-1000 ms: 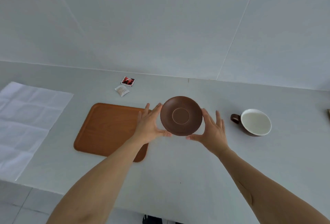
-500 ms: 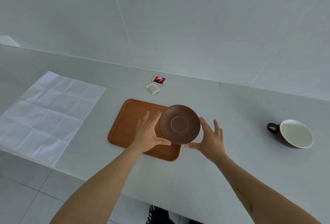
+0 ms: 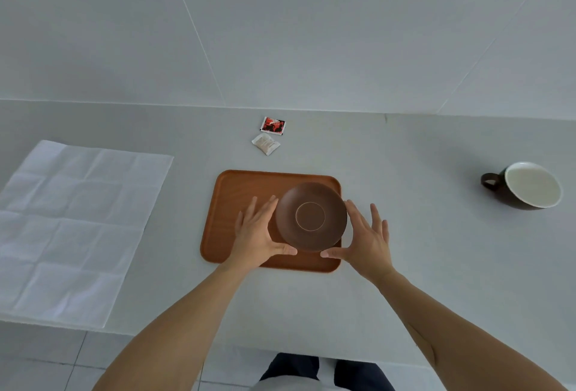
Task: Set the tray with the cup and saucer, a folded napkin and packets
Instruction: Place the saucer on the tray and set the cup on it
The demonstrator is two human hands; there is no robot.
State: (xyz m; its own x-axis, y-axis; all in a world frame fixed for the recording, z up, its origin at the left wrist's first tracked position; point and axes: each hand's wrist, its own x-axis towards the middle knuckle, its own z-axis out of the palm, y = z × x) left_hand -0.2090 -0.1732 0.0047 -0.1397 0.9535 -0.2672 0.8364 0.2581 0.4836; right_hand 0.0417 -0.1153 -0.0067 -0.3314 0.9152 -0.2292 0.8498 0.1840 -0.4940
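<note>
You hold one brown saucer between your two hands, over the right half of the one wooden tray. Your left hand presses on the saucer's left edge with the fingers spread and the thumb under its near rim. Your right hand does the same on the right edge, fingers wide and the thumb pointing toward the other thumb. From this view you cannot tell if the saucer already touches the tray or is just above it.

One cup, dark outside and white inside, stands well apart on the right of the counter, with its handle to the left. Two packets lie just behind the tray: one red packet and one pale packet, very near each other. One white napkin lies unfolded and flat at the left.
</note>
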